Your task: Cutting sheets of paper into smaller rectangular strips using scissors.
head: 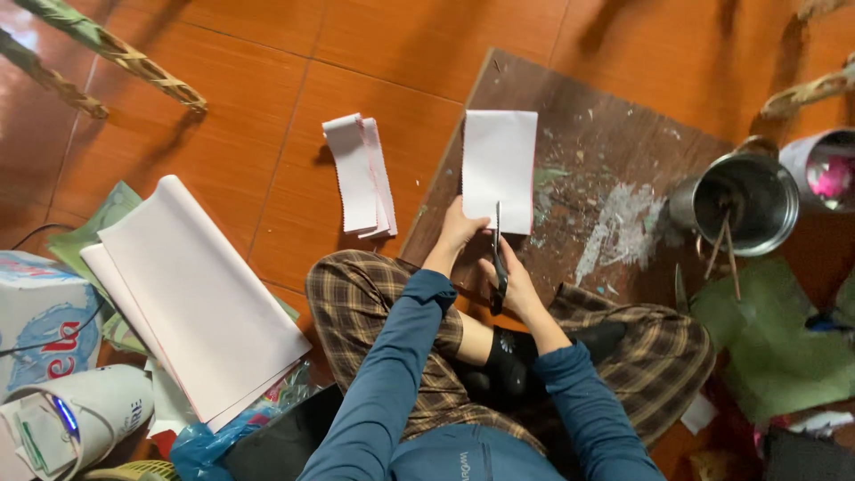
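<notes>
I sit cross-legged on an orange tiled floor. My left hand pinches the lower edge of a white folded paper strip and holds it up over a dark wooden board. My right hand grips a pair of black-handled scissors, whose blades point up into the bottom edge of that paper. Both arms wear blue sleeves.
A short stack of cut white strips lies on the tiles to the left. A large folded white sheet lies at left. A metal can with sticks stands right, beside green paper. Bamboo chair legs stand at top left.
</notes>
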